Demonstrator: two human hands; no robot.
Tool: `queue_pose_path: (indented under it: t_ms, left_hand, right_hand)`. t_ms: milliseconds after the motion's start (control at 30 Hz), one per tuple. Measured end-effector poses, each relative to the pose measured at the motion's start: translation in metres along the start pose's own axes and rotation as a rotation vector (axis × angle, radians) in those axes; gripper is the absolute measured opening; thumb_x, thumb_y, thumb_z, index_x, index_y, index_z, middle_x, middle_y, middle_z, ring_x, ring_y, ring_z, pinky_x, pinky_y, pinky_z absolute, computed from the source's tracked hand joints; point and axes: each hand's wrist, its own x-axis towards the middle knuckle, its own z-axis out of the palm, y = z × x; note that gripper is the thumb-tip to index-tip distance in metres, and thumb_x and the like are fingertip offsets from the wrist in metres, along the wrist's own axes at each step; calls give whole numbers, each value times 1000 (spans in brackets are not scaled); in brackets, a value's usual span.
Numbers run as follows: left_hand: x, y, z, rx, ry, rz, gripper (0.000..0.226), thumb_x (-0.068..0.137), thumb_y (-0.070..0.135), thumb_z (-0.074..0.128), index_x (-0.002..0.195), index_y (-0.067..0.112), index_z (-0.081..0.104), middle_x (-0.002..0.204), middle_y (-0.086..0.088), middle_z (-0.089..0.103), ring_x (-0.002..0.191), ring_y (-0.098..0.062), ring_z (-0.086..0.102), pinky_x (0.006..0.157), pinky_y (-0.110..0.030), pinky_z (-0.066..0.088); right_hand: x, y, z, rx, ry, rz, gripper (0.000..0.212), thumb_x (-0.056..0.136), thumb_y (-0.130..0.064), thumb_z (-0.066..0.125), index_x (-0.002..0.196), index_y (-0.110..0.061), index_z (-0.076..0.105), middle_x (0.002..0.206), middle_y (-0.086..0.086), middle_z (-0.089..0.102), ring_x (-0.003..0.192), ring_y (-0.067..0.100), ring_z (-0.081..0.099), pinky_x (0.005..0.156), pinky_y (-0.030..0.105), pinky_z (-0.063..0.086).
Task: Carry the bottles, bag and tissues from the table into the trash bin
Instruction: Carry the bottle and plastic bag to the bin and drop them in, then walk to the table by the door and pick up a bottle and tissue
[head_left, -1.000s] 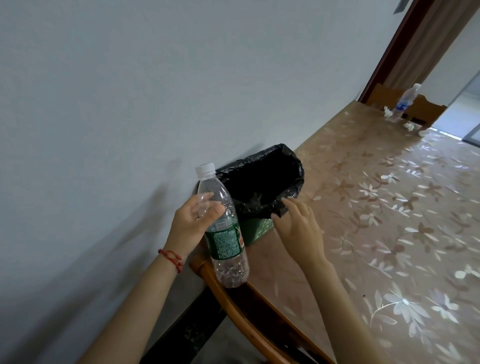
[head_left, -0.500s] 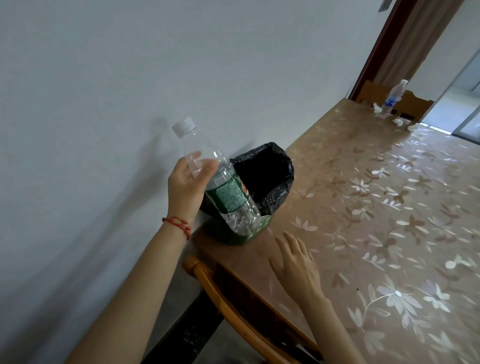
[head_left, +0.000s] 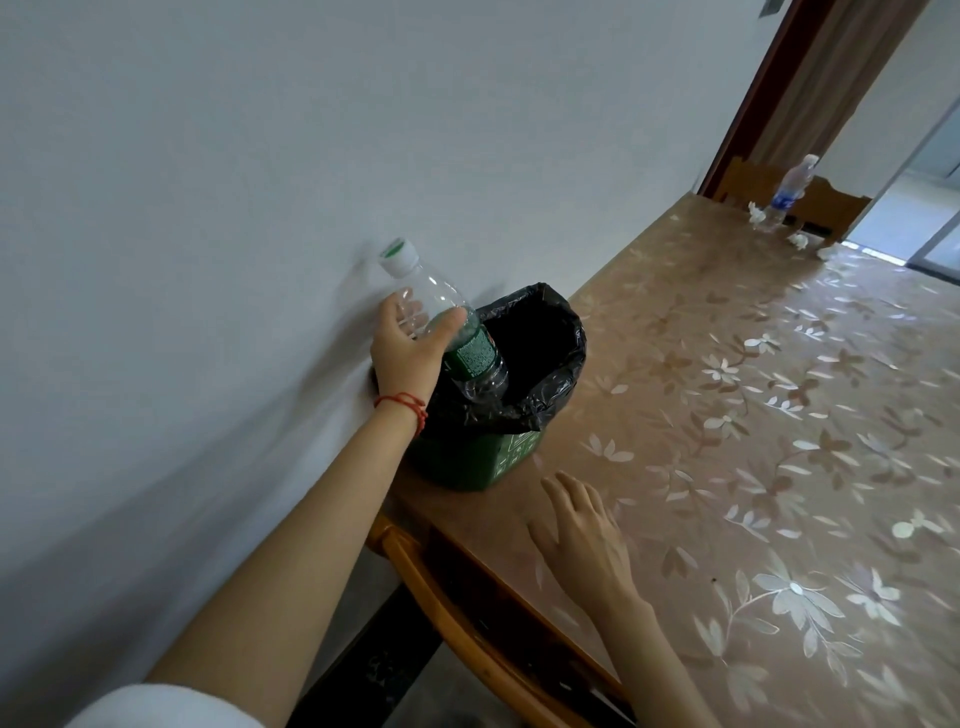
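Left hand (head_left: 408, 353), arm outstretched toward frame centre-left, has fingers and thumb curled in a grip; right hand (head_left: 582, 535), lower centre, lies flat with fingers straight.

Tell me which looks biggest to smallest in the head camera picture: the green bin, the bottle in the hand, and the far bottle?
1. Green bin, with its black liner, looks biggest.
2. Bottle in the left hand, its base lowered into the bin.
3. Far bottle looks smallest, but it is much farther away, so its real size may match the held one.

head cam | forward-down | near hands | along table (head_left: 753, 415)
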Motion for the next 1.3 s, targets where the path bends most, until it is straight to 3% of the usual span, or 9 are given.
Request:
queue_pose_path:
  t_ms: [100, 200, 333, 533, 667, 767, 900, 1067, 1300]
  left_hand:
    - [-3, -10, 3, 88, -45, 0, 64, 72, 27, 76, 126, 12, 45, 122, -6, 57, 101, -9, 53, 66, -2, 39]
    - [-7, -17, 4, 139, -71, -7, 66, 74, 25, 74, 129, 10, 42, 122, -7, 56, 109, -15, 54, 77, -7, 35]
    - [-11, -23, -1, 188, -100, 0, 69, 77, 27, 72, 134, 11, 38, 129, -7, 52, 117, -17, 50, 89, -18, 36]
    - [-27, -27, -21, 289, -117, 144, 66, 79, 29, 69, 135, 11, 39, 138, -7, 46, 126, -16, 42, 102, -24, 32]
    - [-58, -37, -37, 433, -221, 372, 55, 79, 37, 61, 124, 7, 51, 125, -10, 54, 114, -10, 44, 97, -24, 35]
    - [-82, -55, -45, 592, -341, 449, 53, 81, 44, 49, 118, 7, 56, 121, -10, 58, 113, -18, 51, 94, -30, 42]
    - [-104, -79, -52, 812, -473, 502, 51, 84, 47, 40, 108, 8, 63, 102, -8, 65, 97, -22, 62, 84, -26, 42]
    - [-110, -94, -45, 1026, -723, 381, 83, 78, 64, 11, 135, 12, 42, 139, -7, 46, 131, -22, 38, 109, -32, 24]
    - [-115, -104, -23, 1092, -822, 413, 84, 77, 61, 5, 138, 13, 37, 145, -7, 39, 137, -22, 28, 113, -37, 19]
  right_hand:
    - [-1, 0, 0, 31, -16, 6, 46, 82, -32, 63, 123, -11, 56, 126, 10, 58, 117, 28, 54, 86, 39, 51]
    - [-1, -1, 0, 38, -22, 2, 45, 81, -33, 62, 121, -12, 57, 124, 10, 60, 115, 28, 56, 83, 38, 52]
    - [0, -2, 0, 86, -56, 12, 48, 85, -34, 60, 127, -13, 52, 130, 8, 55, 122, 27, 49, 91, 38, 47]
    - [-1, -3, -3, 107, -79, 6, 49, 87, -38, 57, 129, -14, 50, 134, 8, 51, 125, 26, 45, 94, 39, 46]
    - [-3, 0, -4, 105, -83, 15, 51, 88, -40, 53, 132, -16, 46, 138, 6, 48, 128, 23, 42, 97, 37, 43]
    - [-6, 4, -4, 101, -79, 19, 51, 89, -40, 53, 133, -16, 46, 138, 6, 47, 129, 23, 41, 100, 37, 41]
    - [-12, 10, -3, 82, -70, 43, 50, 88, -39, 55, 130, -14, 49, 135, 7, 51, 126, 24, 45, 98, 38, 42]
    - [-22, 17, -2, 60, -67, 73, 49, 86, -36, 59, 128, -12, 51, 134, 9, 53, 124, 25, 48, 96, 38, 43]
    - [-38, 41, -2, 28, -63, 156, 49, 83, -37, 64, 125, -12, 55, 129, 9, 57, 121, 26, 51, 95, 39, 45]
